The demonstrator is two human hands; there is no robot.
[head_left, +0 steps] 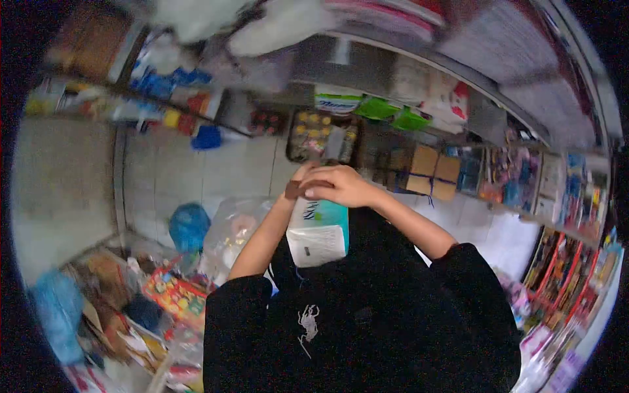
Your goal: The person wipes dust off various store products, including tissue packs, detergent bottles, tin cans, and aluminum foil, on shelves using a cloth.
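A soft white-and-teal pack (321, 229) with dark printed lettering, perhaps tissues, is held in front of my chest. Its white end faces me. My right hand (341, 185) lies across the far top end of the pack, fingers curled over it. At the same end, my left hand (303, 175) is partly covered by the right, and most of its fingers are hidden. Something brown (293, 190) shows beside my fingers; its kind is too blurred to tell.
Shelves of goods curve around the tiled floor (239, 167). Ahead stands a crate of yellow-topped items (314, 124); to its right is a tied cardboard box (432, 171). Blue bags (190, 226), a clear plastic bag (226, 226) and a cluttered pile (173, 295) lie left.
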